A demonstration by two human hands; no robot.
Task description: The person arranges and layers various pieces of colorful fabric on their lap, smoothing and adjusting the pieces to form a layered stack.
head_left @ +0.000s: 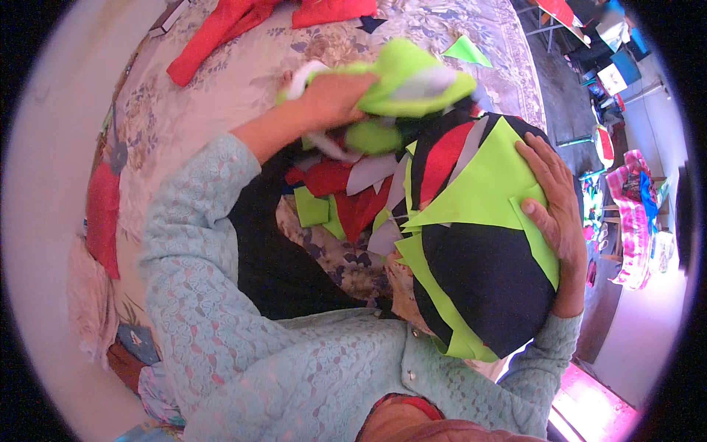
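My left hand (335,97), a little blurred, is closed on lime-green cloth pieces (412,81) with white or grey parts, raised over the bed. Against the right side of my body rests a bulky bundle of cut fabric pieces (486,272), black, lime green, red and grey. My right hand (556,199) is wrapped round its outer side, fingers on top and thumb apart. Between the two hands lie loose red scraps (361,210), with grey ones among them and a small lime-green piece (311,208) close to my dark-clothed lap.
A floral bedspread (243,96) covers the bed around me. Red garments (221,37) lie at its far side, near a lime-green triangle (468,51). Another red cloth (103,221) is at the left edge. Beyond, at right, stand a chair with pink checked cloth (633,228) and a person (611,29).
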